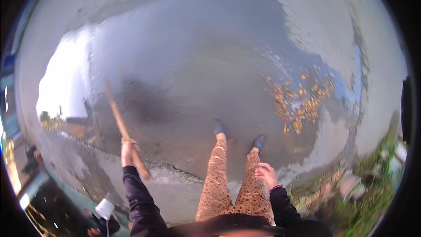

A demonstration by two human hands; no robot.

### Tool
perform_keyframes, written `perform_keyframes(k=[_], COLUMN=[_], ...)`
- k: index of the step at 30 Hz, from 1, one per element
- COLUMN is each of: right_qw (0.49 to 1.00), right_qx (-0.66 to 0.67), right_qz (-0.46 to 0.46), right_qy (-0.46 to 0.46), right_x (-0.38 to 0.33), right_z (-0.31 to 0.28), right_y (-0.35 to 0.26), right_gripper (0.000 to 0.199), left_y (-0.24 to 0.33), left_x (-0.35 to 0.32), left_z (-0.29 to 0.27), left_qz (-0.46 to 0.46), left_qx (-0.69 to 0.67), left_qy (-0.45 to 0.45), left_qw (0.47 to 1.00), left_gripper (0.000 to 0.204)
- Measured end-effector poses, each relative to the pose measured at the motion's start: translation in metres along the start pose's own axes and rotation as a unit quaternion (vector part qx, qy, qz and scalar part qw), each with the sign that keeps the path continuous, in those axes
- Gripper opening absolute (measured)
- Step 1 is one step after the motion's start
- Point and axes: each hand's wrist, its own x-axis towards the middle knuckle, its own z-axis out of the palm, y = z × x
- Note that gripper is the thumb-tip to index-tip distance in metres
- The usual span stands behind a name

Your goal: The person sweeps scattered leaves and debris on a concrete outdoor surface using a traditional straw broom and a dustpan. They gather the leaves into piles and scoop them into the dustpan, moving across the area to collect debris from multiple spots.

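Standing on wet ground (188,61), we look down w/ both arms in view. Our L grip (127,149) is closed firmly round a stick (117,114), pale & wooden, held out to our L. A short length juts below the fist twd our body; the longer part slants up & away to the L. Its far end is blurred, so we can't tell what, if anything, it meets. A dark smudge (142,98) on the ground lies just R of it.

Our R grip (266,173) hangs nr our R leg, fingers part-curled & loose, nothing seen in it. A red wristband (276,187) shows b/w that hand & a dark sleeve (284,204).

Our pants (215,166) are tan w/ dark spots; below them, a L shoe (218,127) & a R shoe (259,141), both dark blue-grey, stand apart on the wet.

Yellow-brown leaves (302,101) lie scattered fwd & R of our feet, well apart from the stick. Pale concrete (381,57) rims the far & R sides. Green plants (372,206) grow at lower R; a white container (105,208) sits at lower L, nr our L arm. A v. bright patch (63,74) glares at far L.
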Motion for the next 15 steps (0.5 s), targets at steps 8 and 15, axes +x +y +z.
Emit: perform_keyframes(k=[8,15], right_qw=[0.994,0.983], right_qx=[0.095,0.17], right_qz=[0.033,0.039], right_qy=[0.049,0.064], right_x=[-0.034,-0.038], right_z=[-0.025,-0.04], right_y=[0.074,0.099], right_gripper=[0.028,0.029], left_y=[0.035,-0.133], left_x=[0.101,-0.094], left_z=[0.261,0.493], left_qz=[0.092,0.271], left_qx=[0.138,0.495], left_qy=[-0.051,-0.238], left_qw=[0.985,0.791], left_gripper=[0.054,0.1])
